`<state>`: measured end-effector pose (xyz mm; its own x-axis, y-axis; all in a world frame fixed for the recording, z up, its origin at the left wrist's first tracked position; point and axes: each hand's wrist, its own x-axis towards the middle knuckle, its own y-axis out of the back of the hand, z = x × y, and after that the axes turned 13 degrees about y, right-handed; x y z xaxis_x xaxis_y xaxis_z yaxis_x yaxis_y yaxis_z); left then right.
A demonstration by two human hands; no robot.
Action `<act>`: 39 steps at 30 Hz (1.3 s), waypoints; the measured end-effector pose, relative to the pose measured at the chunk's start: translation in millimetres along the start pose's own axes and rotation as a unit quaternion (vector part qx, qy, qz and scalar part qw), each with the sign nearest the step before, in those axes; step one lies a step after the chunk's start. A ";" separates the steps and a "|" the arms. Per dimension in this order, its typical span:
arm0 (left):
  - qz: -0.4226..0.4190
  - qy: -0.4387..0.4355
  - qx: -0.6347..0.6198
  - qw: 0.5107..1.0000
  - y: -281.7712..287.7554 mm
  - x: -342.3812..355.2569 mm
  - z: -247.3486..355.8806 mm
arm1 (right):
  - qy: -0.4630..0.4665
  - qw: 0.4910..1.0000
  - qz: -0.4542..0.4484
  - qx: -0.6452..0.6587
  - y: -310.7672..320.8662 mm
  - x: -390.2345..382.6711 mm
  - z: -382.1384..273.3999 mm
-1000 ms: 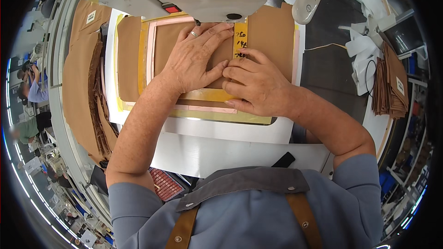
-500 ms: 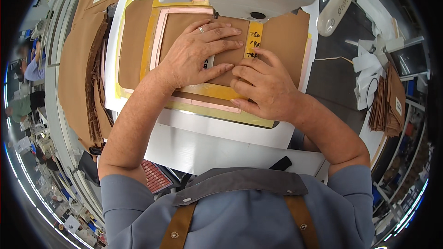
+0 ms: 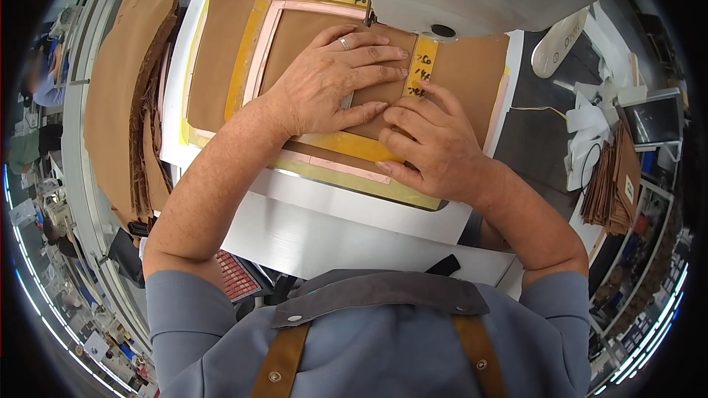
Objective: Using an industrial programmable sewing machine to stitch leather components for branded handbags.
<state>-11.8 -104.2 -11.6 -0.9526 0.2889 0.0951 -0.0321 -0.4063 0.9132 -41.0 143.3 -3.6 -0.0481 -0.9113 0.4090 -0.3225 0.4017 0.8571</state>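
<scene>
A brown fabric panel (image 3: 310, 27) lies in a flat sewing template edged with yellow strips (image 3: 346, 144) and pink strips (image 3: 267, 44). My left hand (image 3: 339, 77) rests flat on the panel, fingers spread toward the right, a ring on one finger. It partly covers a small white label under the palm. At the template's lower right corner, my right hand (image 3: 435, 133) presses down with bent, parted fingers. Its index fingertip touches the yellow strip with handwritten marks (image 3: 422, 66), and its thumb lies near the lower strip. Neither hand grips anything visible.
A grey sewing machine head (image 3: 479, 0) overhangs the template's far side. Stacked brown fabric pieces (image 3: 118, 110) lie at the left. More brown pieces (image 3: 608, 184) hang at the right, near crumpled white material (image 3: 590, 118). A white table edge (image 3: 295, 228) runs close to my body.
The view has tilted and shifted slightly, so the machine head and template sit farther right in the picture. Both hands keep nearly the same place on the template.
</scene>
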 end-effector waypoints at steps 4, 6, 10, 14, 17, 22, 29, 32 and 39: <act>0.000 0.001 0.001 1.000 -1.4 -0.5 0.7 | -0.005 1.000 -0.003 -0.007 -0.1 -0.5 -0.2; 0.002 -0.005 0.010 1.000 1.2 0.8 0.6 | -0.004 1.000 -0.002 -0.011 -0.4 -1.3 0.2; -0.012 -0.006 0.011 1.000 0.1 1.4 2.3 | -0.003 1.000 0.000 -0.004 -1.6 -2.0 0.2; -0.001 -0.010 0.002 1.000 -1.4 4.1 1.8 | -0.005 1.000 0.000 -0.011 -0.9 -2.6 2.0; 0.005 -0.014 0.010 1.000 -0.7 6.0 0.3 | -0.003 1.000 0.004 -0.023 -1.5 -2.0 6.0; 0.011 -0.018 0.019 1.000 -2.2 10.5 -0.1 | -0.002 1.000 0.013 -0.024 -1.2 -1.4 12.5; 0.026 0.003 0.036 0.999 0.6 15.6 4.7 | -0.003 0.998 0.024 -0.054 1.4 0.2 24.6; 0.024 0.021 0.013 0.999 -1.1 19.2 9.3 | -0.009 0.996 0.043 -0.075 2.8 -0.7 29.9; -0.021 0.087 -0.171 0.981 -4.0 13.5 1.8 | -0.041 0.990 0.046 -0.126 7.1 0.2 36.7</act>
<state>-24.0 -97.1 -13.3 -0.9845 0.1718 -0.0362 -0.1441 -0.6732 0.7253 -78.0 142.7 -8.9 -0.1464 -0.8700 0.4708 -0.0681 0.4836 0.8726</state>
